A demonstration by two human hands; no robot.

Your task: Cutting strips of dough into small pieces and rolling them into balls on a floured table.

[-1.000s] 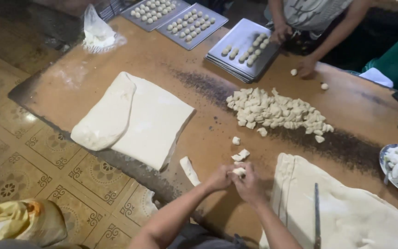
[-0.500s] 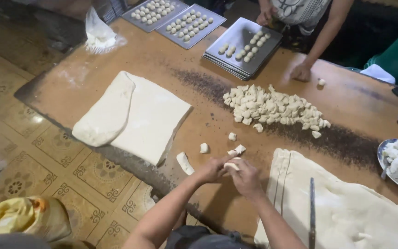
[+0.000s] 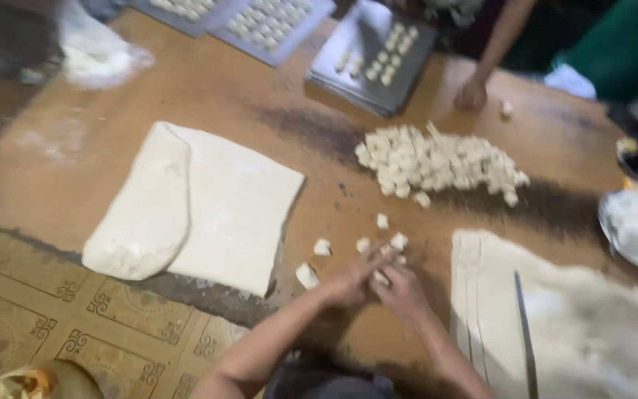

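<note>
Left hand: the person's left hand [image 3: 348,282] is resting low over the brown wooden worktop [image 3: 208,96], its fingers reaching forward and touching a small pale dough piece [image 3: 382,278]; whether they are pinching it closed is too blurred to tell.
Right hand: the person's right hand [image 3: 402,290] is lying just beside the left one, touching it, fingers curling over the same small piece; its grip cannot be told either.
Loose cut pieces: several small white dough cubes [image 3: 322,247] are lying scattered on the worktop just ahead of both hands.
Heap: a larger pile of white dough cubes [image 3: 437,161] is sitting farther back, well apart from the hands.
Folded sheet: a big pale folded dough sheet [image 3: 208,207] is lying to the left of the hands.
Scored sheet: a floured flat dough sheet with cut strips [image 3: 555,325] is lying to the right, with a long dark knife [image 3: 526,332] resting on it.
Trays: grey metal trays holding rows of small dough pieces [image 3: 371,63] are sitting at the far edge.
Other person: another person's hand [image 3: 471,94] is pressing on the worktop near the trays.
Floor: patterned tan tiles [image 3: 53,332] are showing at the lower left.
</note>
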